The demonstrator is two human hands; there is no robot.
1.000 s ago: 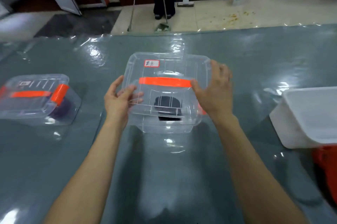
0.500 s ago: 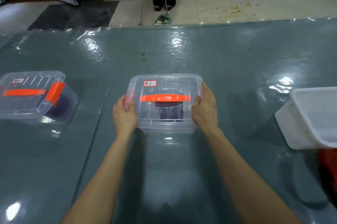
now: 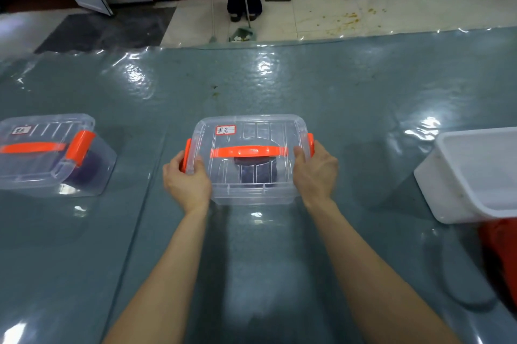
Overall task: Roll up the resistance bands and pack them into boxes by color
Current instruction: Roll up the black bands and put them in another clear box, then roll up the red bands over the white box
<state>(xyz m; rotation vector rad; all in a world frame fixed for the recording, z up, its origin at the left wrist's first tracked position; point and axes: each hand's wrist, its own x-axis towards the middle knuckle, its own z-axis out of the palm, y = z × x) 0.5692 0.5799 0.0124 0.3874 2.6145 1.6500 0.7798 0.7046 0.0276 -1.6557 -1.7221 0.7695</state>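
Note:
A clear plastic box [image 3: 251,189] with an orange handle and a small label stands on the grey table in front of me, its lid on. A dark rolled band [image 3: 256,173] shows through the lid inside it. My left hand [image 3: 187,178] grips the box's left end, thumb curled over the orange clip there. My right hand [image 3: 316,171] grips the right end beside the other orange clip. A second clear box [image 3: 47,159] with a purple roll inside lies closed at the far left.
A white tub [image 3: 472,173] stands at the right edge, with something orange-red [image 3: 503,254] below it. The grey table [image 3: 279,86] carries a shiny plastic sheet. Beyond the far edge a person stands with a broom on the tiled floor [image 3: 363,16].
The lid, held tilted above the box a second ago, now sits flat on it. Both hands have shifted from the lid's edges to the box's two ends at the clips.

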